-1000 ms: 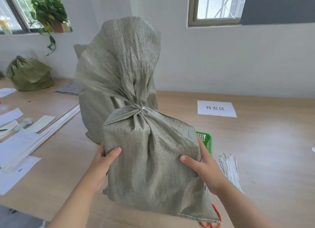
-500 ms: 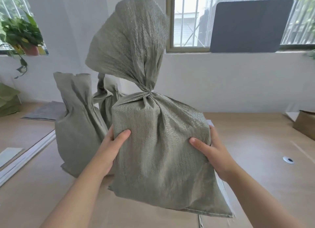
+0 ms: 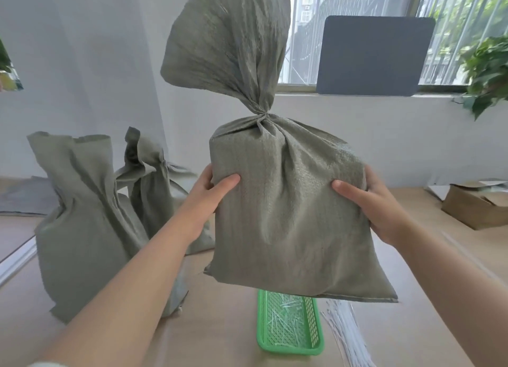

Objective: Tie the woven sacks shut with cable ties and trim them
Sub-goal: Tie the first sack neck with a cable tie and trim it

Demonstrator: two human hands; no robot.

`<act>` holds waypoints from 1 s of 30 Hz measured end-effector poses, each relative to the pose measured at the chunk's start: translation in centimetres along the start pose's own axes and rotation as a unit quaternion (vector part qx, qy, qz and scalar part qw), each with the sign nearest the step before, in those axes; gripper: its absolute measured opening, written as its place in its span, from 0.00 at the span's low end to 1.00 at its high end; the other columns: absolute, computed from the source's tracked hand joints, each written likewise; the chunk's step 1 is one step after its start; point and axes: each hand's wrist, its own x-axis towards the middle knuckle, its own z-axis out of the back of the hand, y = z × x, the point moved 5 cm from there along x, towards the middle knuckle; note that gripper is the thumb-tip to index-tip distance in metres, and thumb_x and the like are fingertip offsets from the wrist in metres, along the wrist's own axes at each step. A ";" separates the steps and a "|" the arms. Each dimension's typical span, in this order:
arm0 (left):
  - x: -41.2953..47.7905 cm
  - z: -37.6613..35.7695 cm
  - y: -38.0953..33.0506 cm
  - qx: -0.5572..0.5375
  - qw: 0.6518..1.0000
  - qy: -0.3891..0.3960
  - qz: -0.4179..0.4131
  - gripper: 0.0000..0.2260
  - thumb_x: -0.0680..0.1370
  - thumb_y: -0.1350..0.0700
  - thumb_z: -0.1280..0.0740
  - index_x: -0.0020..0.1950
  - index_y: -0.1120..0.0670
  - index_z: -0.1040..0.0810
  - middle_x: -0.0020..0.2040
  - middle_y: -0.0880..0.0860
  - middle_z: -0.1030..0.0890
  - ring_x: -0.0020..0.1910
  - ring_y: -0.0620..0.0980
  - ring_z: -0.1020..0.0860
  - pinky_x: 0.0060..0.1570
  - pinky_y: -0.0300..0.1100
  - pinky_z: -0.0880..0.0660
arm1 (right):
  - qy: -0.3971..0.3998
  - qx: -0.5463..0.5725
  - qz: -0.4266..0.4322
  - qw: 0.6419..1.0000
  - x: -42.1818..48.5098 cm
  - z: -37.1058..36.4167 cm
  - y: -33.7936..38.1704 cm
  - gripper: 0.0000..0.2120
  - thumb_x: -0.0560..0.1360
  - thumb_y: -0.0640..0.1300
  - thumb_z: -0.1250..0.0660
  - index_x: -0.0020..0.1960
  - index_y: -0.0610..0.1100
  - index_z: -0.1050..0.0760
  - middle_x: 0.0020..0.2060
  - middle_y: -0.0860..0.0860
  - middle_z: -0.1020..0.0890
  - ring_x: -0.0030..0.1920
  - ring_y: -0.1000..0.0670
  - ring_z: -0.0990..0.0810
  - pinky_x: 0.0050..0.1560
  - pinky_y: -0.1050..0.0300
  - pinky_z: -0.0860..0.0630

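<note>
A grey-green woven sack (image 3: 286, 215), cinched tight at its neck (image 3: 262, 116), hangs in the air in front of me, clear of the table. My left hand (image 3: 211, 193) grips its left side with the thumb on the front. My right hand (image 3: 368, 201) grips its right side the same way. Below the sack lies a green mesh basket (image 3: 288, 347) holding several cut white tie ends. A bundle of white cable ties (image 3: 343, 336) lies just right of the basket.
Two more woven sacks stand on the wooden table at the left: an open-topped one (image 3: 82, 223) and a bunched one (image 3: 154, 180) behind it. A cardboard box (image 3: 478, 207) sits at the far right. A grey panel (image 3: 371, 56) leans in the window.
Both hands have raised the tied sack higher and carried it to the right. The view has turned right; the green basket and cable ties now show beneath the sack.
</note>
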 end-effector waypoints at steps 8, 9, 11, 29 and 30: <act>9.5 -4.5 2.1 0.029 0.999 0.001 0.026 0.12 0.79 0.48 0.31 0.60 0.36 0.26 0.52 0.37 0.16 0.52 0.39 0.17 0.45 0.36 0.23 | 0.015 -0.026 0.001 1.000 10.7 4.5 -2.2 0.24 0.70 0.46 0.25 0.65 0.51 0.25 0.56 0.50 0.15 0.56 0.48 0.15 0.54 0.50 0.20; 10.7 -4.9 2.5 0.032 0.999 0.003 0.030 0.11 0.80 0.48 0.32 0.60 0.36 0.25 0.52 0.36 0.15 0.52 0.38 0.17 0.44 0.35 0.23 | 0.018 -0.028 0.000 0.999 12.2 5.0 -2.9 0.23 0.71 0.45 0.25 0.65 0.51 0.25 0.56 0.50 0.15 0.56 0.48 0.16 0.54 0.50 0.20; 13.1 -5.6 3.4 0.040 0.999 0.004 0.037 0.11 0.80 0.49 0.32 0.62 0.38 0.26 0.53 0.37 0.15 0.52 0.38 0.17 0.42 0.33 0.22 | 0.020 -0.028 -0.005 0.999 15.1 5.7 -4.3 0.21 0.73 0.44 0.26 0.65 0.51 0.25 0.57 0.50 0.16 0.56 0.48 0.16 0.55 0.49 0.20; 30.0 -3.7 18.4 0.099 0.987 -0.067 0.106 0.16 0.80 0.50 0.33 0.68 0.43 0.27 0.59 0.42 0.18 0.57 0.43 0.20 0.51 0.44 0.23 | 0.022 -0.182 -0.051 0.982 34.4 4.4 -21.6 0.16 0.76 0.40 0.28 0.61 0.53 0.24 0.49 0.57 0.17 0.50 0.56 0.18 0.54 0.54 0.21; 30.6 -3.4 18.9 0.099 0.988 -0.070 0.101 0.16 0.80 0.50 0.33 0.68 0.43 0.27 0.59 0.42 0.19 0.57 0.44 0.20 0.53 0.45 0.23 | 0.025 -0.191 -0.055 0.980 35.2 4.2 -22.6 0.16 0.75 0.40 0.28 0.61 0.53 0.24 0.51 0.56 0.16 0.52 0.54 0.17 0.56 0.51 0.20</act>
